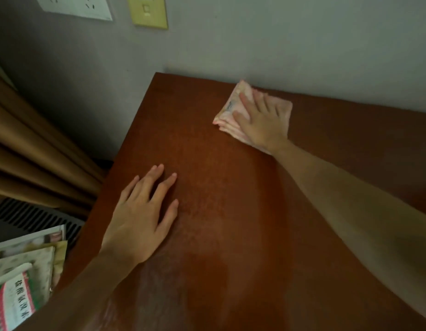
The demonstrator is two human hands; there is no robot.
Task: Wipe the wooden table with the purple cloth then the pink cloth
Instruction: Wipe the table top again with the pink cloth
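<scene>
Right hand (259, 123) lies flat, fingers straight, pressing the folded pink cloth (231, 108) onto the desk (219, 211) at its far edge by the wall, evidently mid-wipe. Left hand (142, 211), open and empty, rests palm-down, likely bracing. Purple cloth not visible.

Grey wall (279, 39) behind, dimly lit. White socket plate (75, 7) and yellowish switch plate (148, 11) mounted high. Brown curtain (35, 149) hangs left, above a dark slatted vent (32, 218) and stacked papers (23, 271).
</scene>
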